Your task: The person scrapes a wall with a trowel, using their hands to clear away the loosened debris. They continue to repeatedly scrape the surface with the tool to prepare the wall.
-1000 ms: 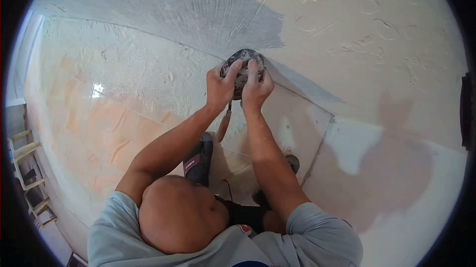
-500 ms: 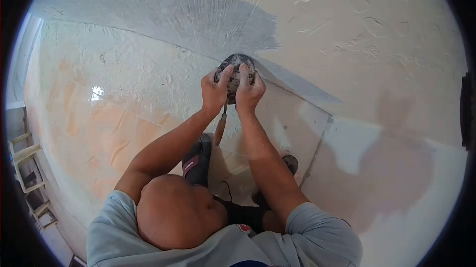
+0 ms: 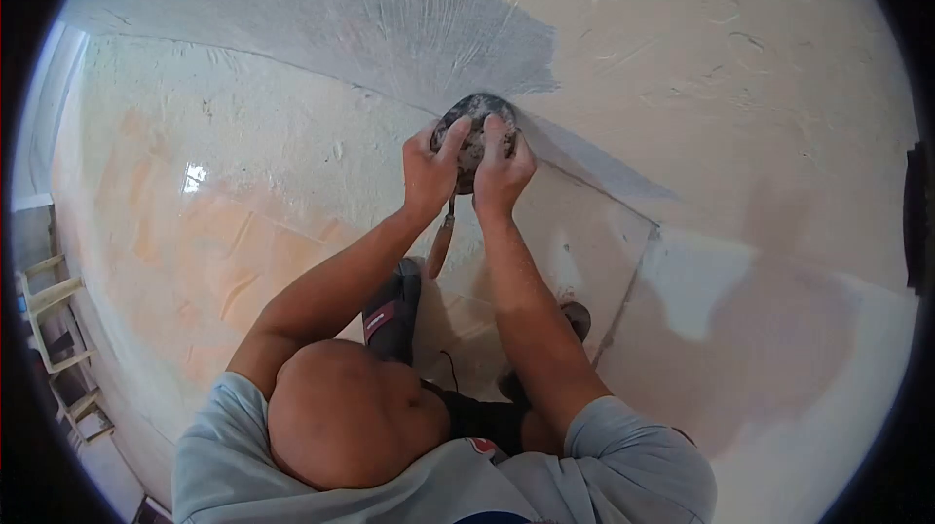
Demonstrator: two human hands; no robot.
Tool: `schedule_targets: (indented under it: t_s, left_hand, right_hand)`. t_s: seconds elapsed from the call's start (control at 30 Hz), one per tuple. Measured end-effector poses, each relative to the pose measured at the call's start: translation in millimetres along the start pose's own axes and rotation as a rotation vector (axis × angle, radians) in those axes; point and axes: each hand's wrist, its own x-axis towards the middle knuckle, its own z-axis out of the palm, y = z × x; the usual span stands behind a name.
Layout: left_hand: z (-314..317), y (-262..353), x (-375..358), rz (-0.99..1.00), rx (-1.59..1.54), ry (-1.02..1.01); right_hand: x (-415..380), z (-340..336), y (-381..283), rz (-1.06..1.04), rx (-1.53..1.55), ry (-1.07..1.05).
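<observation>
Both thumbs press on the near face of a dark, rounded, plaster-smeared bowl (image 3: 474,142), held out in front of me at the seam where wall and floor meet. My left hand (image 3: 430,171) wraps its left side, and my right hand (image 3: 505,169) grips the right side, fingers mostly hidden behind it. Below the bowl, between my wrists, hangs a tool with a wooden handle (image 3: 441,245) and a thin metal shank; its working end is out of sight. Beyond the bowl, a grey patch (image 3: 419,27) with fanned streaks covers part of the cream wall.
Rough plaster ridges mark the cream wall (image 3: 701,47). The pale floor (image 3: 292,144) has orange-tinted smears and a bright reflection. A wooden ladder-like frame (image 3: 49,295) stands at far left. My dark shoe (image 3: 394,315) and bent knee (image 3: 351,412) are below my arms.
Both hands and the bowl sit slightly higher and farther right in view, with the hanging tool. The surroundings have shifted a little too. The grip is the same.
</observation>
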Motion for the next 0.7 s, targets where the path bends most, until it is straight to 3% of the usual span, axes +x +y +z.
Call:
schedule_targets:
  t_s: [0.13, 0.47, 0.67, 0.7]
  left_hand:
    - [2, -11, 4, -0.008, 0.002, 0.046]
    - [-3, -2, 0, -0.047, 0.129, -0.054]
    - [5, -22, -1, -0.042, -0.029, 0.024]
    - [5, -20, 3, 0.057, 0.071, 0.037]
  right_hand:
    - [5, -1, 0, -0.021, -0.045, -0.033]
    - [2, -3, 4, 0.012, 0.016, 0.02]
    - [1, -1, 14, -0.01, -0.016, -0.007]
    - [8, -2, 5, -0.052, -0.019, -0.002]
